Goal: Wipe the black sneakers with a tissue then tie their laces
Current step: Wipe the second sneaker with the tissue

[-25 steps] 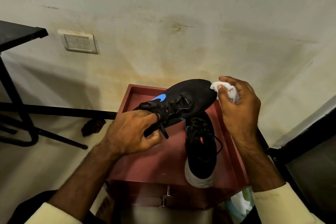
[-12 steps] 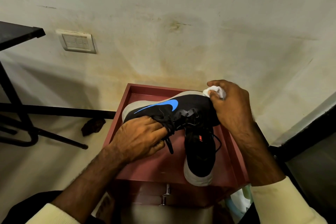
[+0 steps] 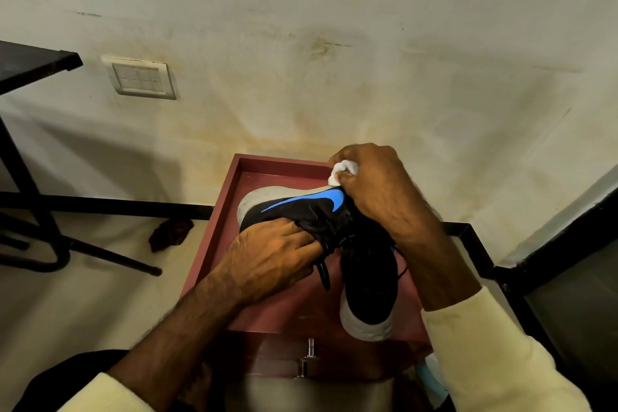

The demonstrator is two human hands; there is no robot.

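Observation:
A black sneaker with a blue swoosh (image 3: pixel 302 207) lies tipped on its side over the red cabinet top (image 3: pixel 214 244), its grey sole facing the wall. My left hand (image 3: pixel 267 257) grips it at the laced opening. My right hand (image 3: pixel 374 187) holds a crumpled white tissue (image 3: pixel 341 170) against the sole edge near the sneaker's toe end. The second black sneaker (image 3: pixel 368 281) stands upright on the cabinet top below my right wrist, its grey heel toward me and its laces loose.
The cabinet has a raised rim and a metal latch (image 3: pixel 309 354) on its front. A black table frame (image 3: pixel 33 211) stands at the left, with a dark scrap (image 3: pixel 170 232) on the floor beside it. A switch plate (image 3: pixel 142 78) is on the wall. A black railing (image 3: pixel 485 264) runs at the right.
The held sneaker has rolled from top-up onto its side, showing the swoosh and sole. My right hand with the tissue moved left and down from the toe cap onto the sole edge.

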